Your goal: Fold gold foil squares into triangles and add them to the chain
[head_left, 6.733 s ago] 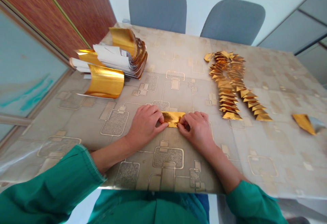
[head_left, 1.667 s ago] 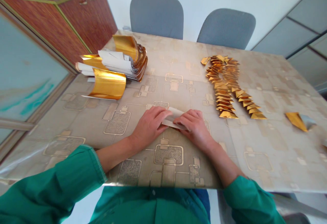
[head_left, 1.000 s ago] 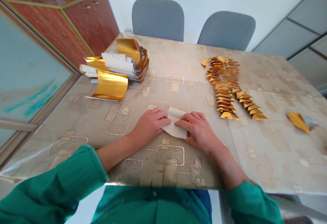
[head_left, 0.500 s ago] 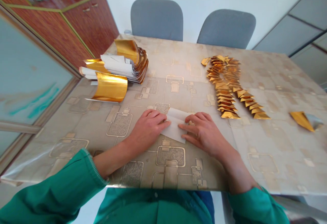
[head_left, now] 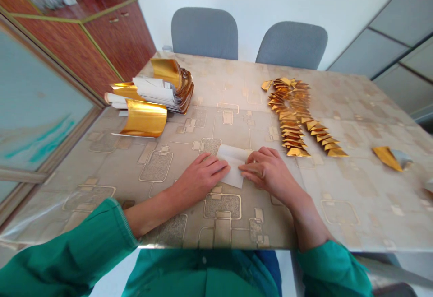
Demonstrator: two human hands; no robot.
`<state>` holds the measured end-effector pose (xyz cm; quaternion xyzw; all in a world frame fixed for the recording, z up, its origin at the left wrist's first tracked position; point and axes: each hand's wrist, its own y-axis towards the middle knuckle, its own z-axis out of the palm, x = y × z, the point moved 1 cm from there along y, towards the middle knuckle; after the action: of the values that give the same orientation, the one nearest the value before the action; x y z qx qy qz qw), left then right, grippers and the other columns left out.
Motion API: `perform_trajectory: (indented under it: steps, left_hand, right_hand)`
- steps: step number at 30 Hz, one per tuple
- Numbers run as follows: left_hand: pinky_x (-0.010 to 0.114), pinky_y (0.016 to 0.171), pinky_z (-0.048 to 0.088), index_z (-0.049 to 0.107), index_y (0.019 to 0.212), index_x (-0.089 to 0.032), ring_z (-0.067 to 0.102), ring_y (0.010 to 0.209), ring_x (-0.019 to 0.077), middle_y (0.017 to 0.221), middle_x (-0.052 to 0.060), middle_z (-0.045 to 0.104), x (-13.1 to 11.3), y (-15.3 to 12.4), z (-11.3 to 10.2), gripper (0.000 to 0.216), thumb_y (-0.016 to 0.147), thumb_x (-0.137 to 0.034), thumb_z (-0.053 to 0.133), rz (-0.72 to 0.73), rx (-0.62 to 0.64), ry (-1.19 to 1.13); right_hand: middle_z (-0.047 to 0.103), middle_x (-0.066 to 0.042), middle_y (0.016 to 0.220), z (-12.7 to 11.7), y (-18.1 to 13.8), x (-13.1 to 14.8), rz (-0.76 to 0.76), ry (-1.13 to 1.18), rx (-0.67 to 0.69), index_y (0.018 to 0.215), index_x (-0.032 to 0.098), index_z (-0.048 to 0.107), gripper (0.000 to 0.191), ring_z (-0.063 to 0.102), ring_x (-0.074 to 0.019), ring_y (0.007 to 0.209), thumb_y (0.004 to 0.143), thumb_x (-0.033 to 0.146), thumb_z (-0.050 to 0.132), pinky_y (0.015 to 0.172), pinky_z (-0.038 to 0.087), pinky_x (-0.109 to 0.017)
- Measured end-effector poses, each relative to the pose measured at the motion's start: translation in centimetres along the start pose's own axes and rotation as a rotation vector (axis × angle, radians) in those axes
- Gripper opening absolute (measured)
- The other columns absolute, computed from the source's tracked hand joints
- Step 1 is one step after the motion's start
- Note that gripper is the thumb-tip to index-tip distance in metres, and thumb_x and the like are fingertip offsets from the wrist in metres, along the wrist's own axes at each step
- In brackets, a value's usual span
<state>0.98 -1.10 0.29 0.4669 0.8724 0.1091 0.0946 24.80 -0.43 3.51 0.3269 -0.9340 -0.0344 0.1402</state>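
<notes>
A small sheet of paper (head_left: 233,177), white side up, lies on the table in front of me with a crease near its far edge. Flat across its left side rests my left hand (head_left: 208,173), fingers stretched out and close together, pressing it down. My right hand (head_left: 265,168) has its thumb and fingers curled together at the paper's right edge, pinching it. The fingers cover that edge, so the fold there is partly hidden.
At the back left sits a stack of gold-and-white paper (head_left: 162,91), with a curled gold sheet (head_left: 145,118) before it. Rows of folded gold pieces (head_left: 292,125) stand right of centre. A gold-and-silver piece (head_left: 389,158) lies far right. Two grey chairs (head_left: 204,33) stand behind the table.
My left fingers have slid right, further over the paper. My right fingers have drawn closer together at its right edge. The whole view has shifted slightly.
</notes>
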Motion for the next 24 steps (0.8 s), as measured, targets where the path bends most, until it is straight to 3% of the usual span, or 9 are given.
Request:
perform_trajectory:
  steps: [4,9,12,16,19,24]
  left_hand:
    - [0.039,0.093,0.047,0.059,0.124,-0.01,0.053,0.103,0.0242,0.121,0.011,0.062,-1.3,0.3,0.5,0.029,0.098,-0.017,0.05,-0.059,0.013,0.001]
    - [0.041,0.086,0.05,0.059,0.125,-0.009,0.053,0.099,0.0261,0.117,0.013,0.062,-3.0,1.3,0.9,0.031,0.098,-0.02,0.048,-0.15,0.02,-0.039]
    - [0.039,0.087,0.049,0.063,0.117,-0.014,0.055,0.097,0.0232,0.112,0.01,0.064,-1.9,1.7,0.5,0.025,0.099,-0.019,0.048,-0.198,-0.028,-0.15]
    - [0.04,0.089,0.047,0.062,0.116,-0.016,0.054,0.105,0.0254,0.115,0.009,0.062,1.1,2.5,-0.1,0.025,0.094,-0.026,0.06,-0.402,-0.065,-0.156]
    - [0.039,0.086,0.046,0.062,0.113,-0.015,0.055,0.103,0.0267,0.11,0.009,0.061,2.4,3.5,-0.2,0.029,0.089,-0.031,0.067,-0.485,0.006,-0.128]
    - [0.035,0.08,0.043,0.06,0.091,-0.017,0.055,0.093,0.0238,0.095,0.005,0.059,2.5,4.7,0.3,0.013,0.084,-0.024,0.068,-0.536,0.048,-0.217]
  right_hand:
    - [0.066,-0.003,0.081,0.8,0.6,0.3,0.109,-0.008,-0.016,0.076,0.022,0.073,0.025,0.053,-0.0187,0.083,0.093,0.038,0.063,0.076,0.034,-0.031]
    - [0.068,-0.004,0.09,2.7,1.3,1.3,0.249,-0.075,-0.084,0.097,0.021,0.07,0.01,0.056,-0.0209,0.09,0.09,0.022,0.064,0.074,0.033,-0.031]
    - [0.07,-0.004,0.09,3.3,1.6,1.7,0.299,-0.072,-0.015,0.098,0.02,0.066,0.011,0.059,-0.0198,0.086,0.089,0.017,0.059,0.073,0.032,-0.031]
    - [0.07,-0.004,0.088,3.3,1.9,1.9,0.375,-0.067,0.016,0.099,0.019,0.061,0.013,0.061,-0.0193,0.082,0.087,0.015,0.056,0.072,0.031,-0.03]
    - [0.07,-0.003,0.084,3.3,1.9,1.8,0.405,-0.048,0.008,0.103,0.019,0.059,0.017,0.06,-0.0188,0.077,0.086,0.016,0.055,0.071,0.032,-0.03]
    - [0.068,-0.001,0.079,3.1,1.9,1.6,0.432,0.029,0.014,0.112,0.018,0.057,0.026,0.059,-0.0171,0.073,0.086,0.018,0.056,0.072,0.034,-0.029]
